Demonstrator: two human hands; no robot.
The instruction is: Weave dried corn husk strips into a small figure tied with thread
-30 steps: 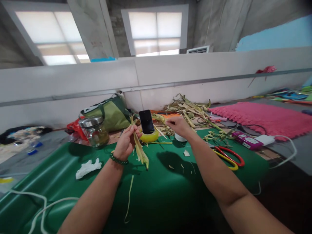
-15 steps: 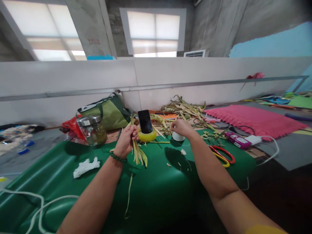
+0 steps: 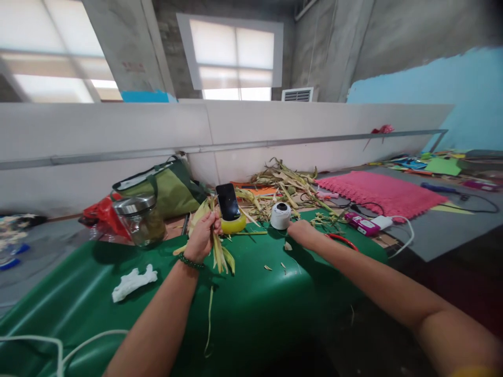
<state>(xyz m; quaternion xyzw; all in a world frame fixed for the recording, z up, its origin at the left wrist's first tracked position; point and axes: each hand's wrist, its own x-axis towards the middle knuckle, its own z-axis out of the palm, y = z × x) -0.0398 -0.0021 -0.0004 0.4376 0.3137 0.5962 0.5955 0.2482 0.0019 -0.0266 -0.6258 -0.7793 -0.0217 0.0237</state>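
My left hand (image 3: 203, 236) is closed around a bundle of pale green-yellow corn husks (image 3: 220, 256), whose loose ends fan out below the fist and lean out above it. Right of it, a black phone (image 3: 228, 202) stands propped on a yellow ring-shaped base (image 3: 233, 225). A white spool of thread (image 3: 280, 216) with a dark core stands just left of my right hand (image 3: 302, 232). The fingers of that hand are curled shut and turned away, so anything pinched in them is hidden. Behind my right forearm, red-handled scissors (image 3: 342, 240) show only in part.
Dried husks (image 3: 291, 180) are heaped at the back. On the left stand a glass jar (image 3: 143, 220) and a green bag (image 3: 168, 186), with crumpled white tissue (image 3: 134, 283) in front. A pink cloth (image 3: 383, 192) and a purple device (image 3: 362, 224) lie to the right.
My right hand has moved from above the spool down to its right, uncovering it. My right forearm now covers much of the scissors. The left hand keeps hold of the husks. The view has turned slightly right.
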